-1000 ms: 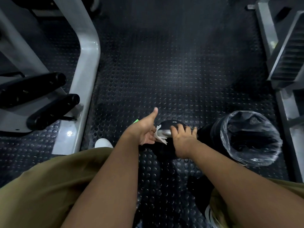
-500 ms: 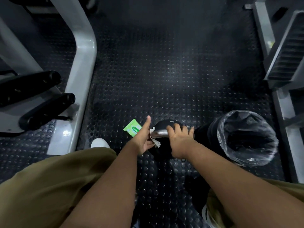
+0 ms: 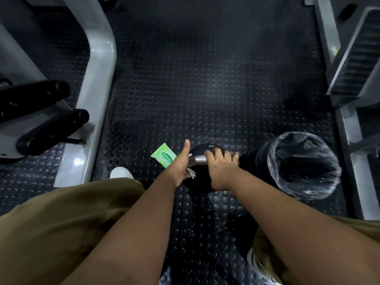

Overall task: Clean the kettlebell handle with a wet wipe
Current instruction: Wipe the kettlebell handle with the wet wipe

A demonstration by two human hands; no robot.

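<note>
A black kettlebell (image 3: pixel 202 148) stands on the studded rubber floor, its steel handle (image 3: pixel 197 159) showing between my hands. My left hand (image 3: pixel 181 165) grips a crumpled white wet wipe (image 3: pixel 191 172) against the left end of the handle, thumb pointing up. My right hand (image 3: pixel 221 164) curls over the right part of the handle and hides it. Most of the kettlebell body is hidden under my hands.
A green wet-wipe pack (image 3: pixel 164 155) lies on the floor just left of my left hand. A bin with a clear liner (image 3: pixel 304 165) stands to the right. Grey machine frames (image 3: pixel 98 83) with black padded rollers (image 3: pixel 53 128) flank the left; another frame (image 3: pixel 349 130) flanks the right.
My left hand has slid the wipe lower along the left end of the handle, uncovering the green pack. My right hand has kept its hold on the handle.
</note>
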